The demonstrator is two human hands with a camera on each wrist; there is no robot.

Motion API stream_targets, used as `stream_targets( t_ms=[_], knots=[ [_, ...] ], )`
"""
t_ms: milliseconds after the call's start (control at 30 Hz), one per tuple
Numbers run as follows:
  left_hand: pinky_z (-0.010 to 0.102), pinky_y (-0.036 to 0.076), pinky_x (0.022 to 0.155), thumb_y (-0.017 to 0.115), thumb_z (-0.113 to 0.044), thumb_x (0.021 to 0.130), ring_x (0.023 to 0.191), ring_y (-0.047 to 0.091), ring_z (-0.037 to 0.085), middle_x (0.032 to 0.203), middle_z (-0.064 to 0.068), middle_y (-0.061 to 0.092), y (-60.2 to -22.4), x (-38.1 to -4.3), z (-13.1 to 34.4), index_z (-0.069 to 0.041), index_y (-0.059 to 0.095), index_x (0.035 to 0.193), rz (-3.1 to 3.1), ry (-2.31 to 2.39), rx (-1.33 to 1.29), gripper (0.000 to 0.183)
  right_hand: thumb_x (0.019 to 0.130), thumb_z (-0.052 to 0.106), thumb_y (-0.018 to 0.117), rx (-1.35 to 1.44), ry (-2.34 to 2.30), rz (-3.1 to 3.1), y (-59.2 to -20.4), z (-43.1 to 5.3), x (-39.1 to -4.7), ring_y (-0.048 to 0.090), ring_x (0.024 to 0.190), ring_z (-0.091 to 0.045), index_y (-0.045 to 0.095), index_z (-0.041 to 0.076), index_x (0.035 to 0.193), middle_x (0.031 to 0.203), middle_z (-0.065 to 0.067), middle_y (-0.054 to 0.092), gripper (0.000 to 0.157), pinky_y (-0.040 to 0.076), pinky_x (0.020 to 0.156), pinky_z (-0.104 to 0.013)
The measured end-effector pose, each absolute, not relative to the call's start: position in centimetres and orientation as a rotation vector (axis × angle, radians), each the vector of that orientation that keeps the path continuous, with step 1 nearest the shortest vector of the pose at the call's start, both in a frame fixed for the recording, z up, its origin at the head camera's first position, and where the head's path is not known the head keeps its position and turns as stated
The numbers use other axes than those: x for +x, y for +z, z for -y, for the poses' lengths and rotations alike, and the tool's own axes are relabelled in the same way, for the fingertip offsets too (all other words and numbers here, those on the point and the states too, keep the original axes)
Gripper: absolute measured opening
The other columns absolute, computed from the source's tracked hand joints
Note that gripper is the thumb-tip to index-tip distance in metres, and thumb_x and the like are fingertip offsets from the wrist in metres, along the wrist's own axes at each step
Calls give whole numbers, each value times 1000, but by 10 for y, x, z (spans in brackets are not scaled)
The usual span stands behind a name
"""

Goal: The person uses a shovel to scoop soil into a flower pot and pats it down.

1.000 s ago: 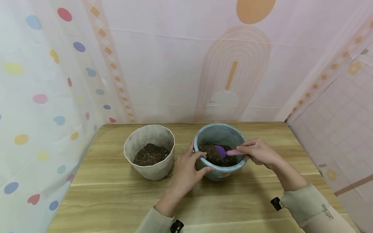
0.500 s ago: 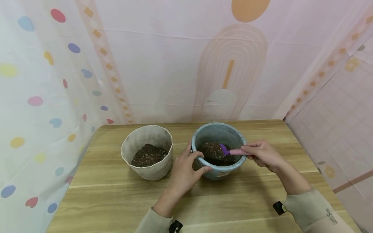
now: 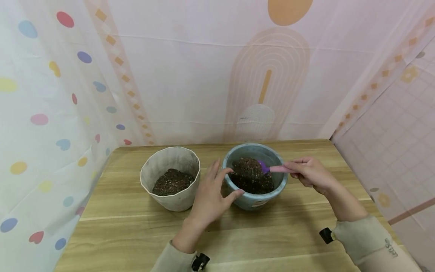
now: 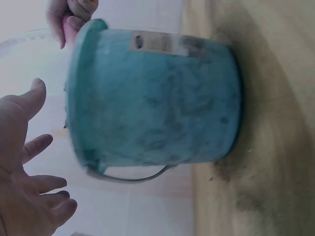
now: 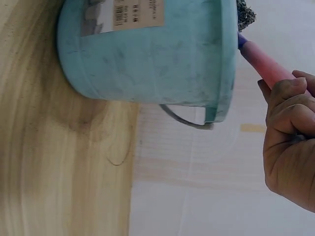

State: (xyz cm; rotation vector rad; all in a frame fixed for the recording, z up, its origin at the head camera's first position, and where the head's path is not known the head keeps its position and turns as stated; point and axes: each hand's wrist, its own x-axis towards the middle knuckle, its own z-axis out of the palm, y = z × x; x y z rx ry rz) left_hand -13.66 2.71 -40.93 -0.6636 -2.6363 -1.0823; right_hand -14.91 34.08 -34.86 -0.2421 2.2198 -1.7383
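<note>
My right hand (image 3: 310, 175) grips the pink handle of a small trowel (image 3: 280, 169) with a purple blade. A heap of dark soil (image 3: 249, 166) rides on the blade, inside the mouth of the blue bucket (image 3: 245, 204) and above the soil (image 3: 256, 186) at its bottom. In the right wrist view, the loaded soil (image 5: 244, 15) shows just past the bucket's rim. My left hand (image 3: 210, 199) is beside the bucket's left rim, fingers spread. The left wrist view shows a gap between that hand (image 4: 24, 162) and the bucket (image 4: 157, 103).
A whitish pot (image 3: 178, 204) with a wavy rim, partly filled with soil (image 3: 172, 182), stands left of the bucket on the wooden table (image 3: 136, 241). The bucket has a wire handle (image 4: 133, 179). Patterned cloth (image 3: 190, 75) hangs behind the table and along both sides.
The trowel has risen out of the bucket's soil with a heap on its blade. My left hand has let go of the rim and shifted slightly left.
</note>
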Motion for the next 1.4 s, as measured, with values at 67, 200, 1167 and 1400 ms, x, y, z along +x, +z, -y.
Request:
stream_targets(
  t_ms=[67,200,1167,1400],
  knots=[
    [64,31,113,79,-48,86,147,30,44,160,22,32,-403,-136,-21,-13,60,131,2612,-1049,-655,59,107,21,52,-246,-1740,-2219,-345,-339,-151,8,45,-15,71,-8,97,111,-4,75,36,8,40,-35],
    [63,30,114,80,-44,86,147,31,44,159,23,34,-395,-138,-7,-11,62,127,2569,-999,-611,55,105,28,57,-263,-1728,-2231,-338,-332,-154,8,45,-15,69,-8,91,109,-4,76,41,8,40,-35],
    [72,17,113,84,-49,79,144,21,57,161,38,8,-426,-123,87,5,48,131,2559,-1000,-41,83,99,29,65,-313,-1594,-2236,-345,-187,-210,19,39,-7,79,4,100,88,0,78,28,22,38,-23],
    [71,24,110,76,-55,86,141,28,57,164,31,5,-436,-124,76,12,33,142,2643,-1058,-14,97,97,30,68,-537,-1181,-2593,-355,-145,-204,54,53,-9,80,9,104,83,-1,77,25,41,48,-25]
  ],
)
